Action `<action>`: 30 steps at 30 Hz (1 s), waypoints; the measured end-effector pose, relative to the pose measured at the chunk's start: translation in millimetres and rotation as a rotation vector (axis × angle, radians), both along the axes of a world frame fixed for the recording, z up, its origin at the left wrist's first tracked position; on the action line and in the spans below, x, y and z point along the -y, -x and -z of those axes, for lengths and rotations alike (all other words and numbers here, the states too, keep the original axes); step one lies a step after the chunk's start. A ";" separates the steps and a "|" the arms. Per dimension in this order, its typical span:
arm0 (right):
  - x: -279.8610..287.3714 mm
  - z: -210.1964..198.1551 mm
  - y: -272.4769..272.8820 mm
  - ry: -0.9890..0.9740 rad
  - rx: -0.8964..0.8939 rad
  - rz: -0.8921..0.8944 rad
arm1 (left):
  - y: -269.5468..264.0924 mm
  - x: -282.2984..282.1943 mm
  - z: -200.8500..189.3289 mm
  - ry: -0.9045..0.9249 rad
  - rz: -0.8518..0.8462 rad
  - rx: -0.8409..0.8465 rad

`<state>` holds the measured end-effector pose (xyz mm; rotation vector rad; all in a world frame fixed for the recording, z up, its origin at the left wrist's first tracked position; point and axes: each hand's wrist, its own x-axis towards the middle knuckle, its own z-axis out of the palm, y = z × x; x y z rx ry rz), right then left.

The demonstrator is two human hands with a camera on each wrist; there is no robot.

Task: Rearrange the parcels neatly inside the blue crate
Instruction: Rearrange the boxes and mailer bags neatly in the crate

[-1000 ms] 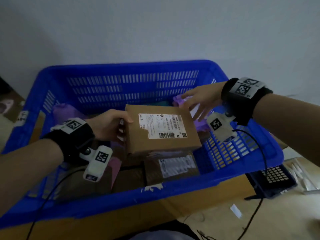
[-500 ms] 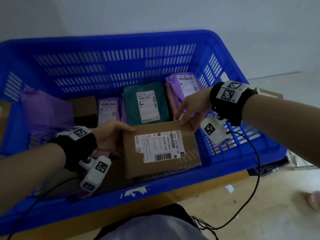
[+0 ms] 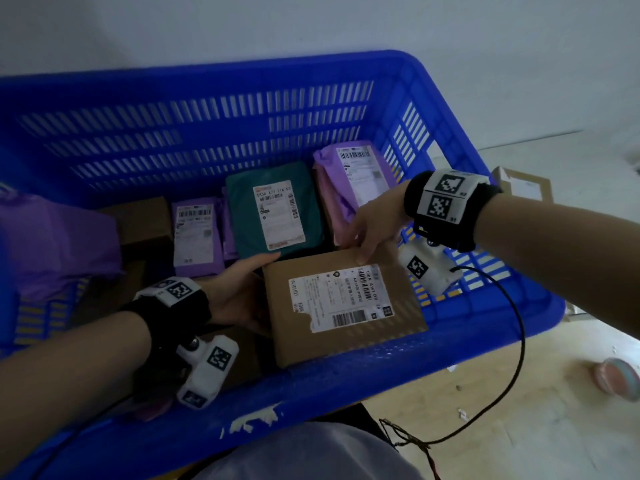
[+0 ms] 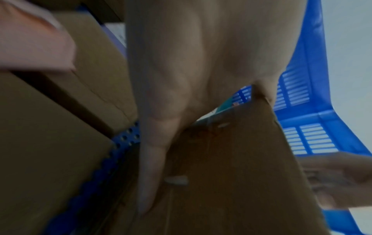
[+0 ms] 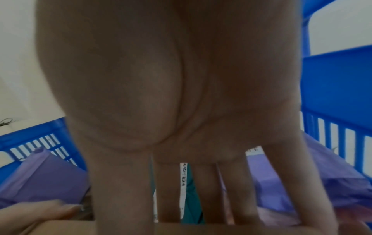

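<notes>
A brown cardboard box [image 3: 346, 344] with a white label lies in the near right corner of the blue crate [image 3: 207, 126]. My left hand [image 3: 249, 282] grips its left side, thumb on top and fingers along the side [image 4: 153, 159]. My right hand [image 3: 360, 240] rests on the box's far edge, thumb on top and straight, spread fingers [image 5: 203, 190] reaching over it. Behind the box lie a teal parcel [image 3: 249, 216], a purple parcel [image 3: 346, 188] at the right wall and a small purple parcel [image 3: 197, 244].
A large purple bag [image 3: 52, 244] fills the crate's left side, with a brown box [image 3: 142, 220] behind it. More brown boxes [image 4: 50, 159] lie under my left wrist. Outside, a carton [image 3: 526, 185] and a tape roll [image 3: 620, 379] sit on the floor.
The cardboard box has come down from above the crate into its near right corner. My right hand left the purple parcel and came onto the box's far edge.
</notes>
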<state>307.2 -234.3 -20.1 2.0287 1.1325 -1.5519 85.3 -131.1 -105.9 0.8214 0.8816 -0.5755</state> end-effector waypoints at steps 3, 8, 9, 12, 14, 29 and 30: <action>-1.2 -2.1 0.0 0.001 -0.001 -0.100 | -14.5 11.1 1.6 0.026 0.010 0.013; -1.1 1.9 -3.4 0.029 -0.039 -0.135 | -33.8 23.8 6.2 0.103 0.024 0.048; -1.0 3.9 -4.6 0.035 -0.050 -0.126 | -36.0 25.0 7.2 0.105 0.027 0.051; -1.5 7.0 -7.4 0.038 -0.044 -0.121 | -38.4 27.1 5.5 0.122 0.047 0.063; -4.6 6.4 -7.3 0.048 -0.017 -0.123 | -36.2 22.6 -2.9 0.088 0.085 0.061; -110.5 -26.5 99.8 -0.309 -0.112 0.075 | 45.0 -91.3 -46.5 -0.668 -0.016 -0.118; -117.0 -19.7 110.9 -0.292 -0.115 0.081 | 50.7 -92.3 -40.2 -0.679 -0.015 -0.158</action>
